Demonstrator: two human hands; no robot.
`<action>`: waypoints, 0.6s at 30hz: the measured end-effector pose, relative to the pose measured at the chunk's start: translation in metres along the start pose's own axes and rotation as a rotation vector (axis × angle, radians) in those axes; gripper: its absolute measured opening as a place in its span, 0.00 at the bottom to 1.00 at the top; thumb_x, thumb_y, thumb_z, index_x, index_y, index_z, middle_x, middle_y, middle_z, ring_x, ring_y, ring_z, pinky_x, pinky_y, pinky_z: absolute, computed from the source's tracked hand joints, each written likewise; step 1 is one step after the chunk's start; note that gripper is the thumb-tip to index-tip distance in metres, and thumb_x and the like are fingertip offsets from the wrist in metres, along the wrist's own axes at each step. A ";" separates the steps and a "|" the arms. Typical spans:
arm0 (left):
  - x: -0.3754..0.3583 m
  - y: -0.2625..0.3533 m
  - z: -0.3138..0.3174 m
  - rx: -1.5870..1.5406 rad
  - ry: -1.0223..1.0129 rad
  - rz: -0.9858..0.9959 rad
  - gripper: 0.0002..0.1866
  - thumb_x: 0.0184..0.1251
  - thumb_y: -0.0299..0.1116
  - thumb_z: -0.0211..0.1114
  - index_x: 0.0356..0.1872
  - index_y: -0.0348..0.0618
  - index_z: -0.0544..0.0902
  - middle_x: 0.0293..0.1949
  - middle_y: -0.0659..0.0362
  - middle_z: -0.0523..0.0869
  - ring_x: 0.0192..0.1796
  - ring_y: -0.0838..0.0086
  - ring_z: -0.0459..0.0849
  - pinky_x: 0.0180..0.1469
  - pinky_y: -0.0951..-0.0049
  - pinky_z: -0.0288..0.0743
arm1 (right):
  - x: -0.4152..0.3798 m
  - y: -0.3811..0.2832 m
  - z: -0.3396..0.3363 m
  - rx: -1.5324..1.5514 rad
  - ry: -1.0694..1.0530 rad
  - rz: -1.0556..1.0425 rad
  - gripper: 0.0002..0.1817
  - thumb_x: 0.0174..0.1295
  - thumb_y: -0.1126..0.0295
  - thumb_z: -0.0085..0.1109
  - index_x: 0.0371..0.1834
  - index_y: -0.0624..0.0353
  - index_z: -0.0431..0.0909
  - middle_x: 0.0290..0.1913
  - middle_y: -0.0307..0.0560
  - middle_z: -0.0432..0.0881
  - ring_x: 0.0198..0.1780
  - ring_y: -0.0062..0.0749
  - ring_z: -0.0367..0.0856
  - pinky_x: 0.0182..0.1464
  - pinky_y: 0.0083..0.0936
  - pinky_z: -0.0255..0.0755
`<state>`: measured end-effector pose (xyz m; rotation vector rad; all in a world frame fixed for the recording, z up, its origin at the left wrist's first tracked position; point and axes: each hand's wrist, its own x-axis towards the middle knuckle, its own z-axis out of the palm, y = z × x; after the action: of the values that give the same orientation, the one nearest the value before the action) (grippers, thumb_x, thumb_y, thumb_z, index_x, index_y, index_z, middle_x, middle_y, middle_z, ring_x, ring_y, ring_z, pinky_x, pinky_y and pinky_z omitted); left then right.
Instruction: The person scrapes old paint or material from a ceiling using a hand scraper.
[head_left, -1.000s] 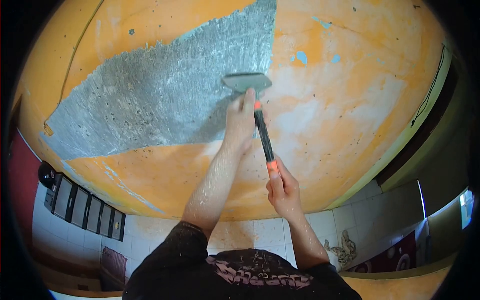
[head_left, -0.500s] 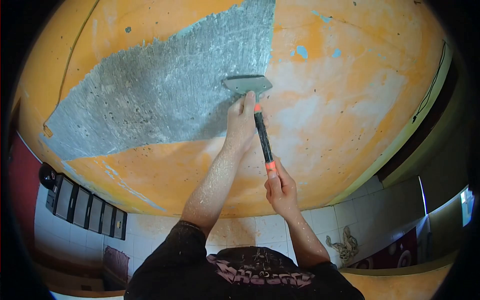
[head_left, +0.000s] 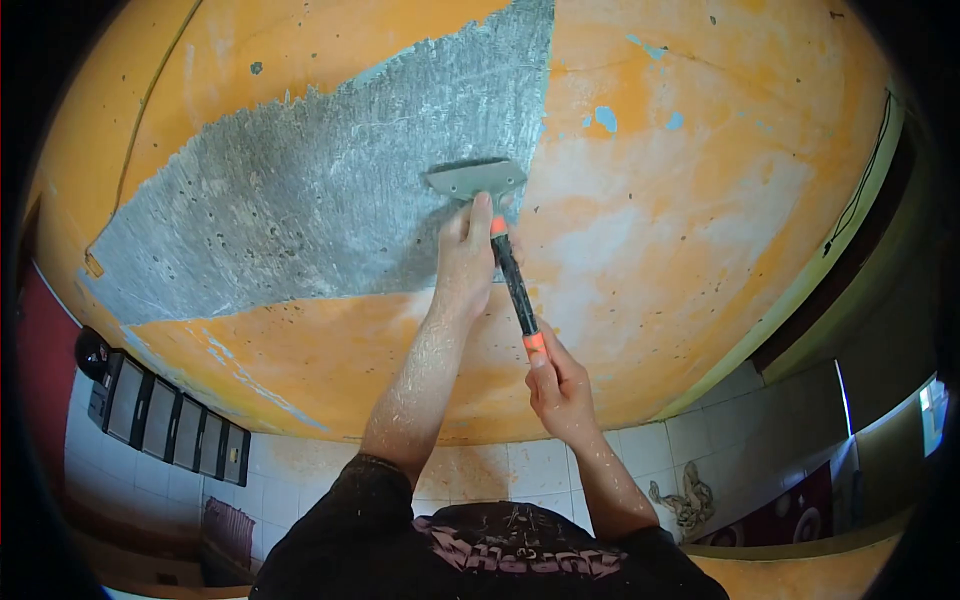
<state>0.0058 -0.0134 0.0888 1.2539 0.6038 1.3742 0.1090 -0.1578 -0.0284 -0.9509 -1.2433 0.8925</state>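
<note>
A long-handled scraper (head_left: pixel 474 181) with a wide grey blade lies against a wall. My left hand (head_left: pixel 467 250) is closed around its neck just below the blade, the thumb stretched up onto the metal. My right hand (head_left: pixel 560 392) grips the orange lower end of the black handle. Behind the blade is a patch of bare grey wall (head_left: pixel 330 180) with ragged upper edges. Orange paint (head_left: pixel 640 300), with whitish worn areas and a few light-blue spots, surrounds that patch. Pale flecks dot both forearms.
A yellowish cable (head_left: pixel 140 120) runs down the wall at left, and a dark cord (head_left: pixel 860 185) hangs at right. A black drawer unit (head_left: pixel 175 415) stands at lower left on white floor tiles (head_left: pixel 540 468). A crumpled cloth (head_left: pixel 688 497) lies at lower right.
The scraper blade has moved slightly left and down across the grey patch, and both hands have shifted with it. Their hold looks the same.
</note>
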 end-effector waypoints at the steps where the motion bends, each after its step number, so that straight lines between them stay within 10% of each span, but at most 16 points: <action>1: -0.003 0.003 -0.001 0.011 -0.006 -0.002 0.27 0.84 0.50 0.47 0.55 0.30 0.77 0.27 0.59 0.78 0.25 0.73 0.78 0.31 0.69 0.76 | 0.003 -0.005 -0.003 -0.026 0.002 0.028 0.27 0.79 0.63 0.47 0.78 0.59 0.63 0.28 0.28 0.65 0.27 0.11 0.62 0.29 0.13 0.60; 18: 0.024 0.032 0.023 -0.084 -0.039 0.066 0.27 0.85 0.50 0.46 0.55 0.30 0.77 0.26 0.59 0.77 0.25 0.73 0.78 0.31 0.70 0.76 | 0.030 -0.064 -0.016 -0.017 -0.029 0.075 0.26 0.79 0.66 0.47 0.78 0.55 0.64 0.30 0.28 0.66 0.27 0.11 0.62 0.30 0.13 0.61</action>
<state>0.0192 -0.0061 0.1324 1.2396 0.4763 1.4123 0.1303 -0.1546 0.0407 -1.0072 -1.2485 0.9588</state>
